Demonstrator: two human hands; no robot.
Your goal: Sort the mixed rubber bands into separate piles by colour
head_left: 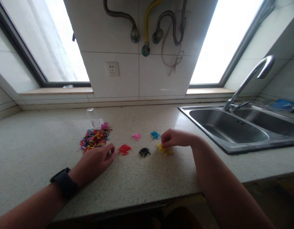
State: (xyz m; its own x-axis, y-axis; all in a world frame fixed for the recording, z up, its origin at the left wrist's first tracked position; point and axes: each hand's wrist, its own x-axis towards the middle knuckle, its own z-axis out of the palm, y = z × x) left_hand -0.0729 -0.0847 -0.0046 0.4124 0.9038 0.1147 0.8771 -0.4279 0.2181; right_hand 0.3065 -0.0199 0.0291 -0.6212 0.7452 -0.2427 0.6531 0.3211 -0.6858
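My right hand [177,138] pinches its fingertips together at the edge of a small heap of yellow rubber bands [166,150], touching it; what lies between the fingertips is hidden. Curled beside a large mixed pile of coloured rubber bands [94,137] is my left hand [99,160], thumb and forefinger bent toward each other, with no held thing discernible. Between the hands lie separate little heaps: red bands [124,149], black bands [144,152], pink bands [136,137] and blue bands [156,135]. Behind the mixed pile a clear plastic container or bag [93,118] rests on the counter.
A steel double sink [223,125] with a tall tap [249,81] is set into the counter [137,181] at the right. Hoses [147,28] and a socket [113,69] are on the tiled wall behind. The counter's front edge runs close below my hands.
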